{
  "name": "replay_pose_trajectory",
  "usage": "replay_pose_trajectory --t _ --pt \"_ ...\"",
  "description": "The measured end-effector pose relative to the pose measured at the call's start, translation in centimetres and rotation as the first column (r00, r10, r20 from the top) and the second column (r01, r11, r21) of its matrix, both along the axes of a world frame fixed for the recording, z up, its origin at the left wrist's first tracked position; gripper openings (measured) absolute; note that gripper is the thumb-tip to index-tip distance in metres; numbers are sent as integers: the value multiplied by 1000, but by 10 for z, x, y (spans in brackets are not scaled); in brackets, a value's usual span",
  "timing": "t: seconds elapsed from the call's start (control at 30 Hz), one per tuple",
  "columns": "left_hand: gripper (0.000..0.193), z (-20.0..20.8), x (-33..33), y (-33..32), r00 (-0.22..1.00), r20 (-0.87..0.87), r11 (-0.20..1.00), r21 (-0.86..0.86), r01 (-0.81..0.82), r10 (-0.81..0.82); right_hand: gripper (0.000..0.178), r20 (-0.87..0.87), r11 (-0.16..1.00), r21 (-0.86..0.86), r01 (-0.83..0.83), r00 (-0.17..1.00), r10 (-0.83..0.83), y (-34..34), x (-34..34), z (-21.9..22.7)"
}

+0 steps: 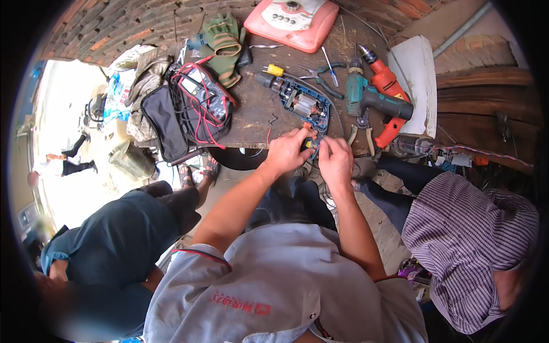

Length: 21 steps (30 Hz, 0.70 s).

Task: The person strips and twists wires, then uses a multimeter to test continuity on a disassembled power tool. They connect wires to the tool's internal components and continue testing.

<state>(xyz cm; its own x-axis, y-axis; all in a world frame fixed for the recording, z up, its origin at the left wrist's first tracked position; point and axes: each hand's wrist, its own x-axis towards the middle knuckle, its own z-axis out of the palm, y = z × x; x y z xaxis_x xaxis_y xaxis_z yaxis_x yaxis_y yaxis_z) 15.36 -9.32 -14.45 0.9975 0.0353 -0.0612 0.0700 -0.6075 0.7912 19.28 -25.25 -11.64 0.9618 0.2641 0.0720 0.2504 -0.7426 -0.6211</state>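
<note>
At the near edge of the surface [251, 123], an opened drill [300, 106] lies with its casing half removed and motor exposed. The left hand [286, 151] and right hand [335, 160] meet at the drill's handle end, fingers pinched narrowly on small orange parts and wiring. Judged from this, disassembly is done; the inner work appears unfinished and the casing is not yet closed. Exactly what the fingertips grip is hidden. Left of the drill lies a multimeter [203, 94]; right, two more drills [377, 97].

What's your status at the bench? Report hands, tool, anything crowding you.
Left hand and right hand both pinching at the handle end of the opened drill. Pliers and teal drill close right.
</note>
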Motion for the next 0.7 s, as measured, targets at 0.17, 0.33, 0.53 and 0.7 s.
replay_pose_trajectory --t 0.17,0.33,0.53,0.7 --pt "45 -10 2 1 982 -187 999 29 34 -28 22 -243 918 14 -397 889 388 95 35 6" --pt "40 -24 4 3 998 59 993 -113 15 -9 20 -327 547 -437 -714 693 642 141 62 -9" --pt "46 -35 5 6 994 79 997 16 74 -75 20 -258 628 -395 -670 737 624 135 59 -11" --pt "44 -35 5 15 985 -87 975 148 163 -151 20 -68 872 -49 -487 872 484 76 51 38"
